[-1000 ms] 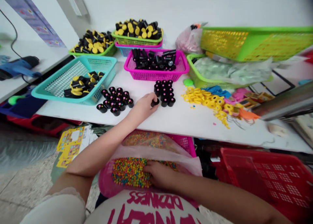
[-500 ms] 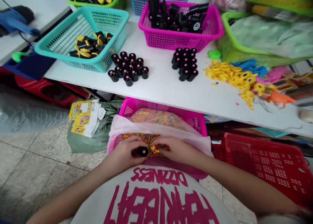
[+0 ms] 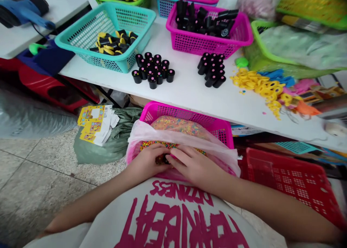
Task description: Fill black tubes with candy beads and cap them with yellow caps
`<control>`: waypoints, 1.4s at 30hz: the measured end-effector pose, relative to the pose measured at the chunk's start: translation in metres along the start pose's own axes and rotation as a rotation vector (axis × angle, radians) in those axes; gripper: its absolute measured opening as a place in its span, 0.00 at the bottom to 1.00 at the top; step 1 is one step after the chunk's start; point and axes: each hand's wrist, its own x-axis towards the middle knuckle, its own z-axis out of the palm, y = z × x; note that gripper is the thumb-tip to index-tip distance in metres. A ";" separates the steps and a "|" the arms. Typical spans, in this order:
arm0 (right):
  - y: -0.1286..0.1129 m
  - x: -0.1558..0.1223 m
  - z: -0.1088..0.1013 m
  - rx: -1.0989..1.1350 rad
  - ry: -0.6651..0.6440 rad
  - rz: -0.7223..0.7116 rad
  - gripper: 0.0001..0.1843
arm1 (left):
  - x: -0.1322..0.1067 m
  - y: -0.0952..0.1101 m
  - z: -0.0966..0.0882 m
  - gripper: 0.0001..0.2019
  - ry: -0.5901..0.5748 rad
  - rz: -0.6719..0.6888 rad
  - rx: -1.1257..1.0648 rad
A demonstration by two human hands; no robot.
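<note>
My left hand [image 3: 149,162] is closed around a small black cylinder [image 3: 162,159], mostly hidden by fingers. Over the cylinder's end bends my right hand [image 3: 191,163], its fingers drawn together; what they hold, if anything, is hidden. Both hands are low inside a pale plastic bag [image 3: 227,157] of tiny multicoloured beads [image 3: 169,145]. The bag lines a magenta basket [image 3: 229,130] in front of my body. More black cylinders with pink dots stand on the table in two groups, one on the left [image 3: 154,69] and one on the right [image 3: 213,69].
A white table [image 3: 189,92] edges over the basket. On it are a turquoise basket [image 3: 108,62] of black-and-yellow pieces, a magenta basket [image 3: 208,45] of black cylinders, and yellow rings [image 3: 257,83]. A red crate [image 3: 292,183] sits right; a grey-green bag [image 3: 100,154] lies left.
My right hand has moved left, from the beads onto the black cylinder, and now covers its pink-dotted end. The whole view has shifted slightly.
</note>
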 end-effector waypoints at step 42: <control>0.083 0.027 0.059 0.193 -0.262 0.277 0.16 | 0.187 0.051 -0.115 0.11 0.512 0.217 0.559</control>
